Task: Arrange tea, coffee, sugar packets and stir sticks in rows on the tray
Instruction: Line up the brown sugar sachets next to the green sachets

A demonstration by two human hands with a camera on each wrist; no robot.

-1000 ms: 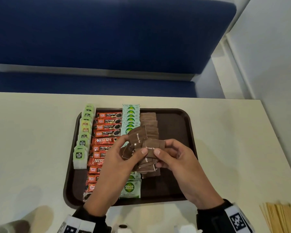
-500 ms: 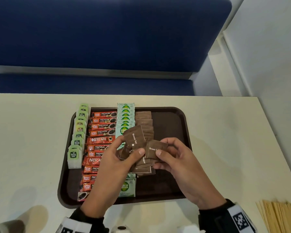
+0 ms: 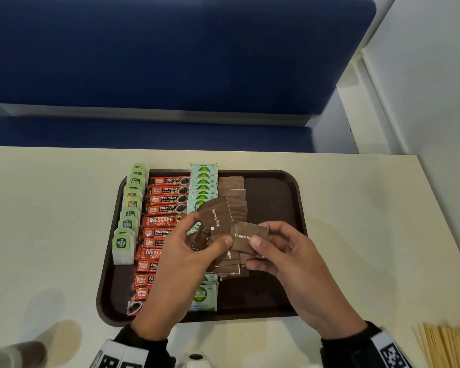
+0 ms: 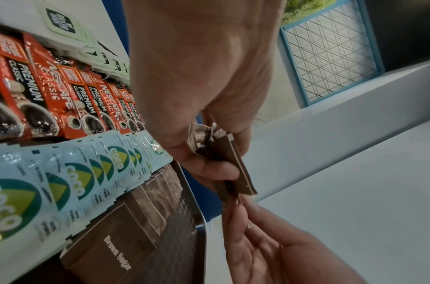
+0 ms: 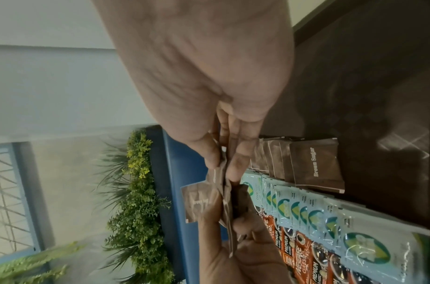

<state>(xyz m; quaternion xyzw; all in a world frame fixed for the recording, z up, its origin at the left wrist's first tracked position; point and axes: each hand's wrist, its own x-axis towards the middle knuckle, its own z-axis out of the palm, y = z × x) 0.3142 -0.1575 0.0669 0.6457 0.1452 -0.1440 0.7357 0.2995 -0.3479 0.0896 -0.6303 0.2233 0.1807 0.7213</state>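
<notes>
Table (image 3: 356,208): pale top, carries the tray near its middle; stir sticks (image 3: 446,346) lie bundled at the near right corner, off the tray, not yet placed.
Tray (image 3: 276,187): dark brown, four rows running far edge to near edge; right side bare.
Coffee sachets (image 3: 168,200): red, second row from the left edge, overlapping like shingles.
Coco sugar packets (image 3: 203,181): pale blue-green, third row, reaching past the far rim.
Tea bags (image 3: 122,244): green, along the left edge, partly over the rim.
Brown sugar row (image 3: 231,185): fourth row, started at the far edge, unfinished toward the near edge.
Left hand (image 3: 181,261): fingers and thumb curled round a loose fan of brown sugar packets (image 3: 214,215), held above the tray's middle.
Right hand (image 3: 290,258): thumb and fingertips pinched narrow on a single brown packet (image 3: 247,237), drawn off the fan.
Risk, fan: loose grip likely to let packets slip and scatter onto laid rows.
Risk, placing: careless set-down could nudge the shingled brown row askew.
Risk, rim: overhanging tea bags and coco packets could tip off if the tray gets bumped.
</notes>
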